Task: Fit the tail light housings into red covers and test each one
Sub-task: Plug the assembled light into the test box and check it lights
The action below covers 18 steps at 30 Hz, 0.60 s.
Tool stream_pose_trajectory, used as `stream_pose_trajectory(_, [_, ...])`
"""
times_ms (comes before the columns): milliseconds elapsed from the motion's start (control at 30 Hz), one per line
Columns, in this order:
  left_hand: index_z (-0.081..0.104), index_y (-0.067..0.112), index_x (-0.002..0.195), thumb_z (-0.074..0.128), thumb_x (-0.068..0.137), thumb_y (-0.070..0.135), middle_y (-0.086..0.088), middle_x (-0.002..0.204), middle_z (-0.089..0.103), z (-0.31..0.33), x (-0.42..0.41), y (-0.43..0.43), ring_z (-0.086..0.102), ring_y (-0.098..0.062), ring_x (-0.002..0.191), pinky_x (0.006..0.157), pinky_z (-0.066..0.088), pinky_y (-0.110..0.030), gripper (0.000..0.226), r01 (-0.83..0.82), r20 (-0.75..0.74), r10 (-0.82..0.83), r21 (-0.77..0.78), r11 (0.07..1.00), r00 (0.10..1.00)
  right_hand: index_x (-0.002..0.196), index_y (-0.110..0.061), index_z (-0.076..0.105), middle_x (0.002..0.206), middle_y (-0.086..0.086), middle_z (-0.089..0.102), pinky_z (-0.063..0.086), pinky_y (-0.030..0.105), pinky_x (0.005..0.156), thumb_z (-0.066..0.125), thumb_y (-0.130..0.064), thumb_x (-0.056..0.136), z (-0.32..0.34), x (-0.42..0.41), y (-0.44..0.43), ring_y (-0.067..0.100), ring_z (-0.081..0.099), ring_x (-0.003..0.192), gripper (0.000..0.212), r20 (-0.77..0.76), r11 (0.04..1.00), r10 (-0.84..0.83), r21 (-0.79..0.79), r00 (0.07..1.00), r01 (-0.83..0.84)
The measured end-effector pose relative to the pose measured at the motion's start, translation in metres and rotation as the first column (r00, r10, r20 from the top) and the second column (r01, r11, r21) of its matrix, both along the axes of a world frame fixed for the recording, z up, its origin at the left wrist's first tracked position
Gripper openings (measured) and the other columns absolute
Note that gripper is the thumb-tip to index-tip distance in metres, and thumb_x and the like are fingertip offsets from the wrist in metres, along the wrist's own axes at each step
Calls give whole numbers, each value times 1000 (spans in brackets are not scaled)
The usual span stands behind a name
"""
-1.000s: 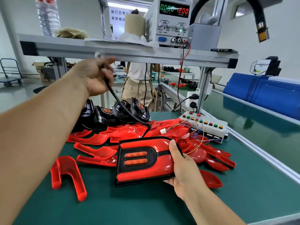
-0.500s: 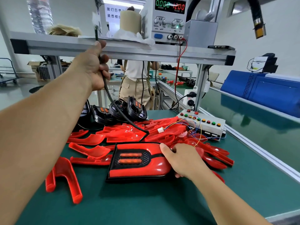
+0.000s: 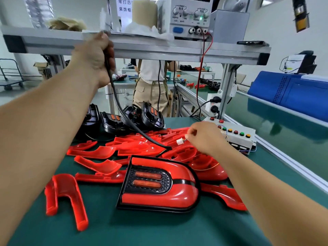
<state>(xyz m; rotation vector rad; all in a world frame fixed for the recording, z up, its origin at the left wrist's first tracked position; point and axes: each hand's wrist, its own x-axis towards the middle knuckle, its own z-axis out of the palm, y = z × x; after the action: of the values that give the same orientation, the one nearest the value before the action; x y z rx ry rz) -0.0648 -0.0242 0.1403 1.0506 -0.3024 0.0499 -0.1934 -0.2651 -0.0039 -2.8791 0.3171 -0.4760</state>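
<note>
Now the right hand (image 3: 204,139) is no longer holding the assembled tail light (image 3: 159,185), which is lying face up on the green surface (image 3: 159,228) among loose red covers (image 3: 99,164); instead it is reaching back and pinching the white plug (image 3: 179,141) on the thin wires by the button box (image 3: 237,137). Left hand (image 3: 95,57) is gripping the light's black cable (image 3: 120,110) and is lifting it higher, up at the shelf edge. Fitting is looking done on this unit, so it's probably going into test hookup.
</note>
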Motion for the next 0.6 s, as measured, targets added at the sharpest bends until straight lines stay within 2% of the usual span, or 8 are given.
stream_pose_trajectory(100, [57,24,89,43,101,12,9,80,62,0,1,-4,42,1,53,47,31,-13,21,-31,104,23,71,997,994,130,-24,59,134,6,53,40,46,105,52,-29,96,-8,23,-4,28,48,125,36,-162,988,2,-152,987,-27])
stream_pose_trajectory(200, [61,27,99,54,96,23,8,87,60,0,0,-3,38,-1,55,49,29,-15,8,-155,268,81,265,952,960,128,-28,59,133,2,51,25,50,107,50,-37,97,-16,34,-10,25,39,129,33,-263,955,-20,-290,965,-59])
stream_pose_trajectory(300, [65,21,110,58,97,33,11,83,60,-11,0,-8,49,8,58,75,38,-23,19,-267,424,61,445,855,903,116,-34,62,121,-3,53,23,46,103,53,-42,95,-21,38,-15,21,41,124,24,-210,964,8,-257,978,-63])
stream_pose_trajectory(400, [61,19,129,58,95,35,7,102,66,-31,1,-15,57,7,78,75,44,-15,38,-342,505,-61,663,666,861,117,-36,61,119,-4,51,21,44,103,56,-42,94,-23,41,-17,20,39,123,25,-192,974,31,-215,981,-73])
stream_pose_trajectory(467, [59,24,133,56,94,44,-1,125,64,-45,3,-22,59,-11,106,91,43,-21,44,-420,526,-134,786,453,840,114,-35,63,117,-3,50,21,44,103,56,-41,94,-23,43,-19,20,38,122,22,-194,973,47,-213,980,-89])
stream_pose_trajectory(500, [59,26,132,53,94,49,-1,129,62,-52,4,-25,58,-19,111,95,42,-26,45,-472,546,-161,813,341,822,111,-34,64,116,-3,49,22,44,103,55,-41,94,-23,43,-20,20,38,120,20,-182,973,63,-209,981,-101])
stream_pose_trajectory(533, [60,29,130,49,94,54,-1,128,63,-58,4,-29,58,-23,111,94,43,-31,45,-514,564,-191,819,254,804,109,-33,64,115,-3,49,22,45,104,54,-41,95,-22,42,-21,20,39,119,19,-151,974,84,-196,985,-113])
stream_pose_trajectory(600, [62,35,123,39,88,67,0,111,67,-69,2,-36,61,-25,103,86,48,-35,53,-540,559,-256,829,149,788,106,-30,61,113,-3,54,26,44,102,52,-40,96,-20,40,-23,20,45,114,17,-30,982,131,-134,991,-134])
